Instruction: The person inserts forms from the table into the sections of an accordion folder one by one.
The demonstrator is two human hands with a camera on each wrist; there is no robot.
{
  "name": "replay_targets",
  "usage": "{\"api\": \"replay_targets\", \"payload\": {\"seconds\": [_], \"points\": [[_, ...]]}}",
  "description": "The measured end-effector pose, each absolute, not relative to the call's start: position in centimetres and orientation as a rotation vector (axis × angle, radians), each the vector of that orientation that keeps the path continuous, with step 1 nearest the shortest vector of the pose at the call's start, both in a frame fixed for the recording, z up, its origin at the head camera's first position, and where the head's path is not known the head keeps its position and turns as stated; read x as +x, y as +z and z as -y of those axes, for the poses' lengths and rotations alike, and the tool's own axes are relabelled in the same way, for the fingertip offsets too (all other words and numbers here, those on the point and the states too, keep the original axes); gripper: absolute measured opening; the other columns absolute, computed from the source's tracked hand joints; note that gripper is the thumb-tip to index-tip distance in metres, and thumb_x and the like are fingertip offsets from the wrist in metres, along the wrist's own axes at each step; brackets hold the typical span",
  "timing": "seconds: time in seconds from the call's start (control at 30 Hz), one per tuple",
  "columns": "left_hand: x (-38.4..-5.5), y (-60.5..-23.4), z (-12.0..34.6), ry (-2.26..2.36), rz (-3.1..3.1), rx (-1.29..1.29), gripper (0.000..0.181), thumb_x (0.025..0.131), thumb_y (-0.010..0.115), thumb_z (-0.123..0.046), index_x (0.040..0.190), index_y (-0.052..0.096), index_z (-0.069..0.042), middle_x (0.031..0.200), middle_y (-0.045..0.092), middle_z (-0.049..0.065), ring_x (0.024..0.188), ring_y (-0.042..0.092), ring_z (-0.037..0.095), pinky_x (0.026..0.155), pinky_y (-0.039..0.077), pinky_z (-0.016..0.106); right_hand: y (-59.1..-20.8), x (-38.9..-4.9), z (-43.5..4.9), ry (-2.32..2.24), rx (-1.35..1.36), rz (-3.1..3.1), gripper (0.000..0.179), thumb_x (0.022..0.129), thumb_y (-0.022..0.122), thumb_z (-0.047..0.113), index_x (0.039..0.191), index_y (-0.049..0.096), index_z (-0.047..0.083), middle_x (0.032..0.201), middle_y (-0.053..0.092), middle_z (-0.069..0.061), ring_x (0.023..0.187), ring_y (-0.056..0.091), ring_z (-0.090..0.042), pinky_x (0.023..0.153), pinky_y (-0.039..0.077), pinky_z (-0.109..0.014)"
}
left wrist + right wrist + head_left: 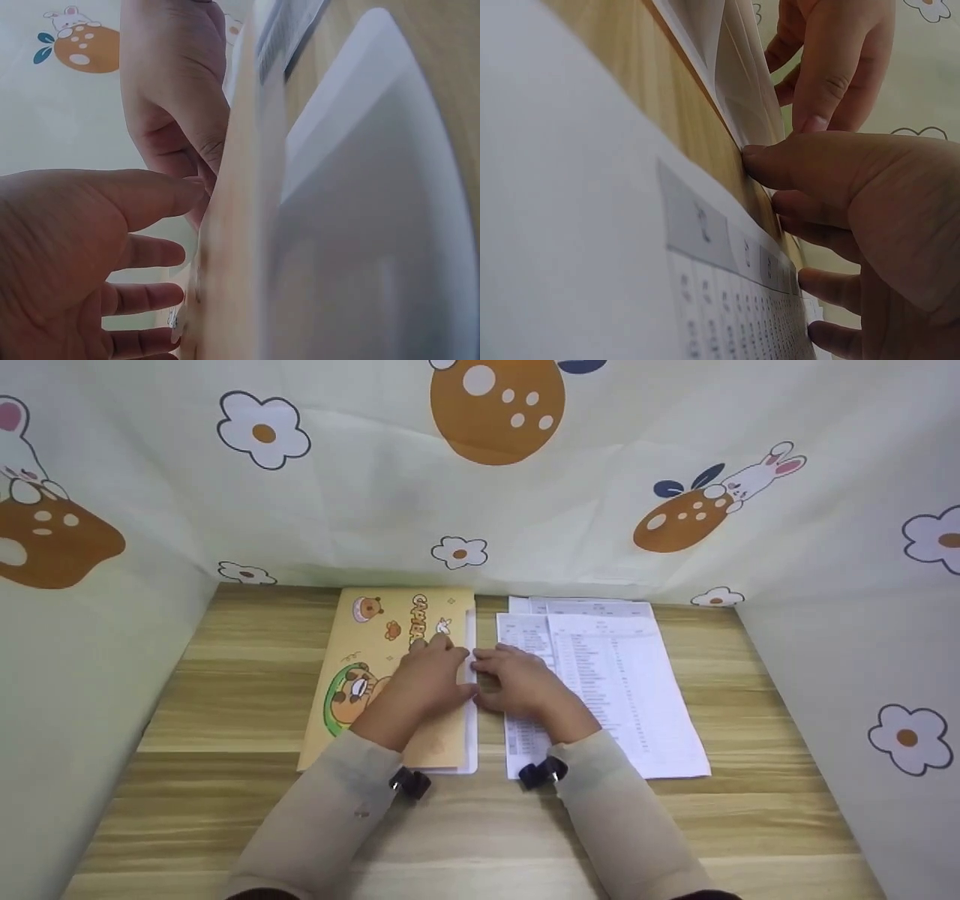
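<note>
A tan folder (435, 742) printed with cartoon capybaras lies on the wooden table, with white sheets or inner pockets showing along its right edge. My left hand (429, 679) rests on the folder's cover, fingers extended, the thumb near its right edge. Just right of that edge is my right hand (525, 682), its fingertips at the folder's side and its palm partly over the printed sheets (622, 697). Seen from the right wrist, the thumb of the right hand (907, 202) is at the folder's edge. In the left wrist view, the left hand's fingertips (154, 296) touch the cover.
The loose printed papers overlap in an uneven pile right of the folder. A strip of wooden table (491, 750) separates the two. Patterned cloth (360, 502) with flowers and rabbits walls the back and both sides.
</note>
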State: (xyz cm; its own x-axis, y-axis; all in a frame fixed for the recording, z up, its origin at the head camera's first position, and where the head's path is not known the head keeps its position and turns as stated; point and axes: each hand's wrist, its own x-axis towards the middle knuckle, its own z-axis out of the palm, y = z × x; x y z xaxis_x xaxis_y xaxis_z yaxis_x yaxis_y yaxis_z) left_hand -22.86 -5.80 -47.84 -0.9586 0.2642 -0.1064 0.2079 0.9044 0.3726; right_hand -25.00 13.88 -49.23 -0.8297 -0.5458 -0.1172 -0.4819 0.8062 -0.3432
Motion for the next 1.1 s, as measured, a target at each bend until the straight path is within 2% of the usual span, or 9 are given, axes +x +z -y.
{"api": "replay_targets", "payload": {"seconds": [0.13,0.3,0.6,0.87,1.1], "points": [[-23.6,-47.5,5.5,0.542,-2.893,0.349,0.070,0.094,0.075,-0.050,0.152,0.060,-0.014,0.150,0.053,0.017,0.134,0.052,0.041,0.111,0.051,0.057,-49.2,-24.9,-14.0,-0.478,-0.799,-2.774,0.061,0.095,0.076,0.043,0.150,0.063,0.021,0.167,0.049,0.006,0.161,0.037,-0.035,0.132,0.028,-0.056],[-24.2,-46.9,5.3,0.527,-2.883,0.335,0.068,0.097,0.074,-0.048,0.152,0.059,-0.012,0.153,0.049,0.022,0.137,0.053,0.047,0.113,0.051,0.058,-49.3,-24.9,-14.1,-0.470,-0.818,-2.772,0.060,0.095,0.076,0.041,0.150,0.064,0.020,0.167,0.049,0.006,0.161,0.037,-0.036,0.132,0.029,-0.056],[-25.2,-46.8,4.9,0.521,-2.884,0.269,0.063,0.099,0.071,-0.050,0.153,0.060,-0.020,0.164,0.040,0.025,0.140,0.051,0.053,0.115,0.050,0.060,-49.4,-25.0,-14.2,-0.471,-0.809,-2.776,0.053,0.093,0.076,0.042,0.144,0.068,0.030,0.167,0.049,0.007,0.161,0.037,-0.035,0.132,0.029,-0.056],[-25.8,-46.0,4.8,0.518,-2.861,0.228,0.068,0.097,0.072,-0.051,0.156,0.057,-0.019,0.153,0.044,0.027,0.133,0.057,0.048,0.112,0.052,0.057,-49.5,-25.0,-14.1,-0.477,-0.812,-2.775,0.059,0.092,0.077,0.041,0.149,0.063,0.032,0.167,0.049,0.007,0.161,0.037,-0.034,0.132,0.028,-0.055],[-25.9,-45.7,4.7,0.498,-2.845,0.184,0.071,0.096,0.074,-0.051,0.157,0.055,-0.020,0.154,0.043,0.026,0.130,0.058,0.045,0.110,0.054,0.054,-49.6,-25.1,-14.0,-0.479,-0.799,-2.777,0.059,0.092,0.077,0.041,0.148,0.064,0.033,0.167,0.049,0.008,0.161,0.036,-0.033,0.132,0.028,-0.056]]}}
